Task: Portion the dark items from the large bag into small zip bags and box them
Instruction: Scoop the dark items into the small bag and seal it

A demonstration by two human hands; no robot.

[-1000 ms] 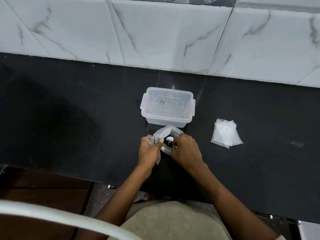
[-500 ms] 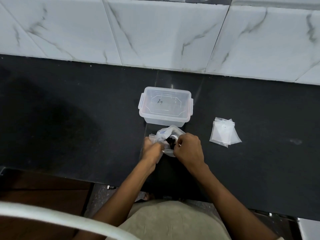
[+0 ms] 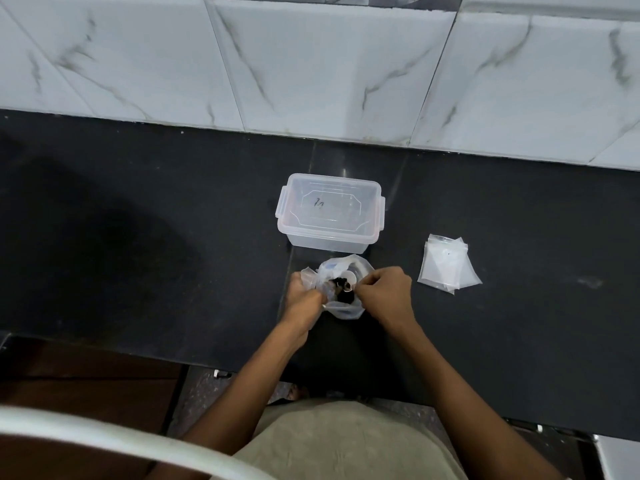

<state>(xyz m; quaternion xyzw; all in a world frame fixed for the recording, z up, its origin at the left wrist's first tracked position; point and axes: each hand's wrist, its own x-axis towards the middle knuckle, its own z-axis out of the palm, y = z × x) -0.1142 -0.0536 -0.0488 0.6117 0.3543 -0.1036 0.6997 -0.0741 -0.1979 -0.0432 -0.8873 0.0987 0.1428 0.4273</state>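
Gripping the large bag (image 3: 341, 308) w/ left hand (image 3: 304, 299) and right hand (image 3: 384, 296), we expose dark items (image 3: 343, 289); small zip bags (image 3: 446, 268) unfilled, box (image 3: 329, 211) lidded.

lidded box (image 3: 328, 212) blocks behind large bag (image 3: 343, 308); bare counter (image 3: 138, 237) left.

Dark items (image 3: 343, 289) too small to identify
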